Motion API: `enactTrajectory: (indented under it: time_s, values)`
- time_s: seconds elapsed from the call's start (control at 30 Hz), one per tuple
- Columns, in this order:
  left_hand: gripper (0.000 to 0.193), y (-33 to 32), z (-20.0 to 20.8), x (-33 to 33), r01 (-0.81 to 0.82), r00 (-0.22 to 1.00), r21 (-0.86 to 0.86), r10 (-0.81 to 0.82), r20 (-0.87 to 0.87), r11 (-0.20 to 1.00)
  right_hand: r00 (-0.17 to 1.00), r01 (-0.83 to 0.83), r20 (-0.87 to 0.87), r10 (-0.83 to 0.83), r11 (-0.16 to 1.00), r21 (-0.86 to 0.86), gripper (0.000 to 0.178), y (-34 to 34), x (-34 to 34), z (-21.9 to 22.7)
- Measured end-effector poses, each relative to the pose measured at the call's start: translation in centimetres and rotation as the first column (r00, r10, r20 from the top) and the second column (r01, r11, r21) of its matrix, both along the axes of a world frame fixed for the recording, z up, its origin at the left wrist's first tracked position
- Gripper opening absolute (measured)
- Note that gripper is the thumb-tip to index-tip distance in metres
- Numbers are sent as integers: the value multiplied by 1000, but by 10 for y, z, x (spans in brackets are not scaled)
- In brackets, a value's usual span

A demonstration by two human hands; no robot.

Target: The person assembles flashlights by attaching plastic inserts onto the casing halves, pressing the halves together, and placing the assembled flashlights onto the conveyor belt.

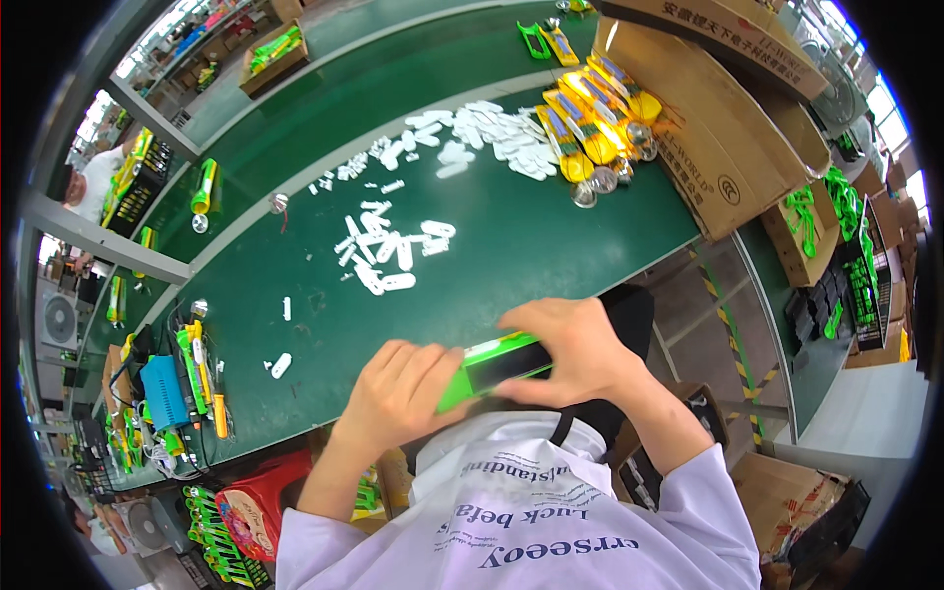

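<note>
Just in front of my body, at the near edge of the green table (334,324), I hold a green flashlight housing (506,369) with a black panel on its side. My left hand (398,385) is wrapped round its left end. At the other end, my right hand (570,344) grips it between thumb and fingers. Both palms hide parts of the housing. Beyond my hands lies a loose heap of small white plastic parts (398,251). A single white oval piece (281,366) rests on the table to the left.
A larger pile of white pieces (506,140) lies farther back, beside yellow flashlight housings (570,143) with silver reflectors. A cardboard box (728,162) stands at the right. On the left are a blue boxy device (165,391) and a yellow-handled tool (221,417). A red bag (258,506) is below the edge.
</note>
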State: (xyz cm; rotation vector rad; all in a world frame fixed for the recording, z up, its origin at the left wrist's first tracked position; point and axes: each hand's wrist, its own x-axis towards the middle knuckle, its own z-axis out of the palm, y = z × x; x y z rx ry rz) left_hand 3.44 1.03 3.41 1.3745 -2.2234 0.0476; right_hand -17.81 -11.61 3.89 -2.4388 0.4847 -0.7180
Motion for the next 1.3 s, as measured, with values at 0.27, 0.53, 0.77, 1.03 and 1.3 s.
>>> enactTrajectory:
  time_s: [0.27,0.53,0.77,1.03,1.3]
  values:
    - [23,10,-21,-5,-111,982,-517,175,76,849,821,142,424,-382,857,495,47,-18,15,-9]
    - [63,5,-21,7,-239,971,-296,235,-50,925,795,59,481,-369,837,545,52,-28,25,-17]
    - [42,-61,10,105,-654,421,240,609,-673,717,697,475,250,-673,694,541,15,-53,3,-68]
    - [52,-201,-11,341,-947,134,214,903,-407,237,704,694,228,-672,720,-17,12,-62,16,-109]
    - [49,-305,-38,387,-985,71,150,989,-127,89,716,667,294,-634,745,-17,13,-62,2,-121]
